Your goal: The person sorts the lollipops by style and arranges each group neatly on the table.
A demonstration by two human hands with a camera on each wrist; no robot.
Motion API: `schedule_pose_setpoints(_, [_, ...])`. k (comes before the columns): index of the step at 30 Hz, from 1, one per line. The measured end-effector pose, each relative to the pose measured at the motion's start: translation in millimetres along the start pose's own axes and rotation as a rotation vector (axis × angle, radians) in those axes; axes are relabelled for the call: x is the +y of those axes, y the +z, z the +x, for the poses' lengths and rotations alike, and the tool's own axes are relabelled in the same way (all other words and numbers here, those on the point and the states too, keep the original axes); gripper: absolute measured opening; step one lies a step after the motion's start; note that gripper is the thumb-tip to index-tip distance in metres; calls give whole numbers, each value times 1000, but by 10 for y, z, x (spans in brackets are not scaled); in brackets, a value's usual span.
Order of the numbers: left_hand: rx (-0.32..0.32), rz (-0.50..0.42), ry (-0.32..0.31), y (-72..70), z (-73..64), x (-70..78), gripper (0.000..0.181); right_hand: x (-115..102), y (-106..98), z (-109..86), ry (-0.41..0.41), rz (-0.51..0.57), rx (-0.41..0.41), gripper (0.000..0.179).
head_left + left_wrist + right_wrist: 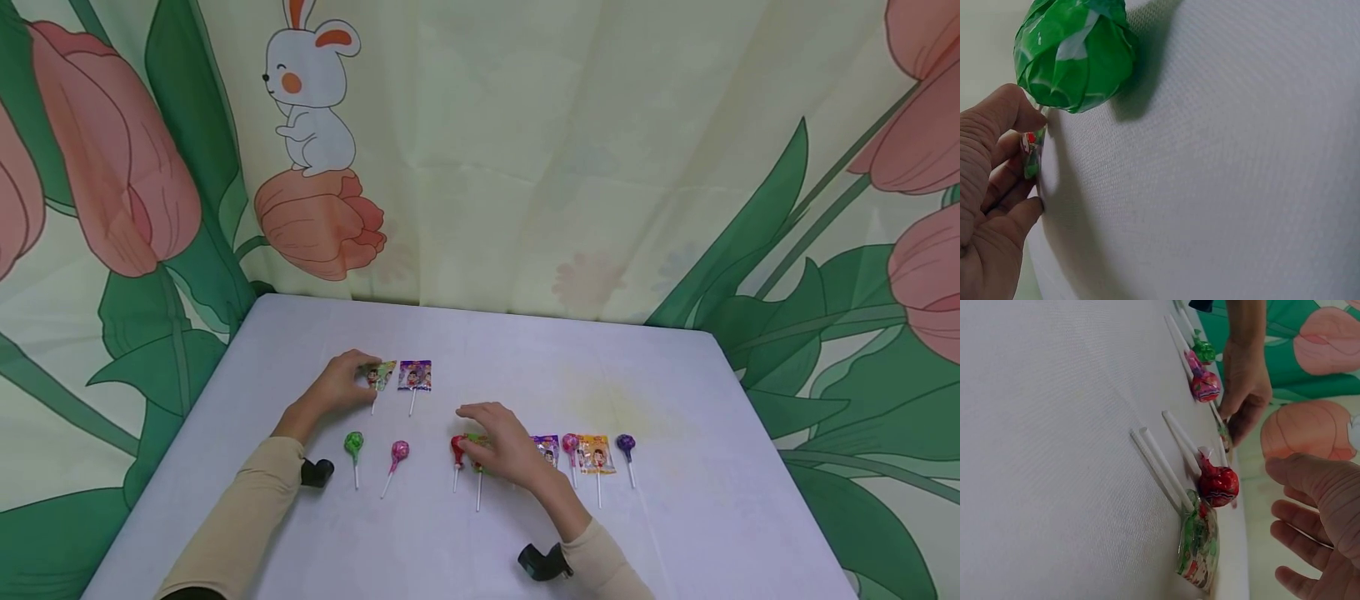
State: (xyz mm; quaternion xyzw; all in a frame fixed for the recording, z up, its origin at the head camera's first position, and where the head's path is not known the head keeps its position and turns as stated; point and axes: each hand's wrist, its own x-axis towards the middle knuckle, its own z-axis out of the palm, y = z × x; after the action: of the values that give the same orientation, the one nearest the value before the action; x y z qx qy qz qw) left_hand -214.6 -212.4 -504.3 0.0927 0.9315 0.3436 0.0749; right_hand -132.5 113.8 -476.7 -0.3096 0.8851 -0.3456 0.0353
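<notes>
My left hand (336,385) holds a flat lollipop in a green and yellow wrapper (385,374) by its edges, thumb and fingers around it on the white table. Just right of it lies a flat purple-wrapped lollipop (415,375). A round green lollipop (1075,56) looms close in the left wrist view. My right hand (510,443) hovers with loosely bent fingers and holds nothing. Below and beside it are a round red lollipop (1219,485) and a flat green-wrapped lollipop (1197,544), the latter partly covered by the hand in the head view.
In the nearer row lie a round pink lollipop (400,451) at left, then a flat purple-wrapped one (547,447), another pink one (570,442), a flat orange-wrapped one (597,455) and a round dark purple one (626,442). A printed curtain (525,167) hangs behind the table.
</notes>
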Motion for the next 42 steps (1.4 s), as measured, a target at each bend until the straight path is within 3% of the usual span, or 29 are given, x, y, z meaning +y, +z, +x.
schedule_pose_setpoints(10, [-5,0,20,2,5,-16,61,19,-40,-102,-21,-14,14,43])
schedule_pose_setpoints(22, [32,22,109,-13,3,-53,59,101,-63,-247,27,-68,9,46])
schedule_pose_setpoints(29, [10,19,65,-13,5,-39,60,149,-54,-332,19,-106,1,46])
schedule_pose_setpoints(42, [8,18,57,-15,6,-4,60,183,-91,-368,34,-162,-89,53])
